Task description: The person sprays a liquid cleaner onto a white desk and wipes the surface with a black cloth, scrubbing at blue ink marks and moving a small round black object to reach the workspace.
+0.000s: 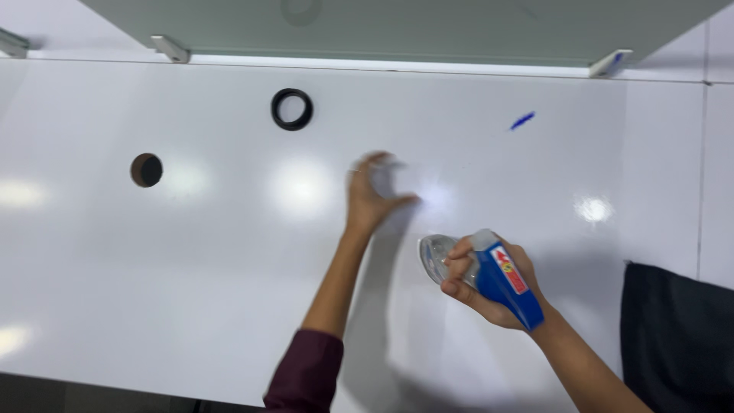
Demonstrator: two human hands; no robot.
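A white cloth (384, 174) is bunched in the left hand (371, 197). The spray bottle (489, 277), gripped by the right hand (489, 294), could be dropped. The blue mark (523, 120) could be missed.

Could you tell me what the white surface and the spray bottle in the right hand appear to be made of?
White surface: probably glossy laminate or coated board, since lamp glare mirrors in it. Spray bottle in the right hand: seemingly plastic, with a clear body and a shiny blue wrap.

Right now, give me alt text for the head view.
The right hand holds a blue-labelled spray bottle over a glossy white surface, while the blurred left hand clutches something pale on it. A blue mark lies further back.
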